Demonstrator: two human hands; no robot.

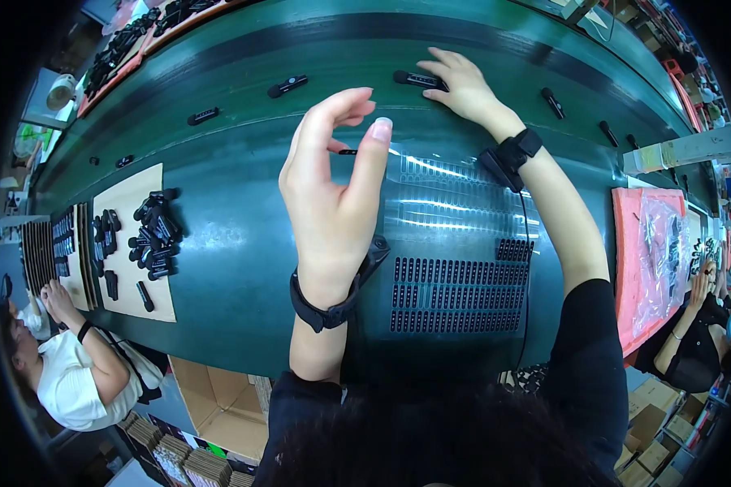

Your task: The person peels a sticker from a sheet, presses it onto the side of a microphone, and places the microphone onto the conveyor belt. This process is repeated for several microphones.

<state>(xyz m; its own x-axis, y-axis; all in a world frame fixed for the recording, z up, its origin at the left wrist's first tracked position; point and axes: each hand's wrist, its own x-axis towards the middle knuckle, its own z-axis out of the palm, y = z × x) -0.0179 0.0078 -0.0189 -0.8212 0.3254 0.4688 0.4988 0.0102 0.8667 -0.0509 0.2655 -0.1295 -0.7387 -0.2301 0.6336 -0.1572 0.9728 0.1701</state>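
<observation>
My right hand [461, 85] reaches to the far side of the green work surface, fingers apart around the end of a black handheld device [414, 79] with a rounded head. Whether it touches the device I cannot tell. Raised nearer to me, my left hand [333, 178] has its fingers curled and its thumb up. A small black strip sticker [348, 152] shows between a fingertip and the thumb, partly hidden. Below and right of that hand lies a clear sheet [455, 203], its upper rows bare and its lower rows filled with black strip stickers [459, 294].
More black devices [288, 86] lie spaced along the green surface [235, 187]. A heap of them [156, 231] rests on cardboard [130, 300] at left. Pink foam [630, 268] with clear plastic is at right. A cable [527, 284] crosses beside the sheet. People sit on both sides.
</observation>
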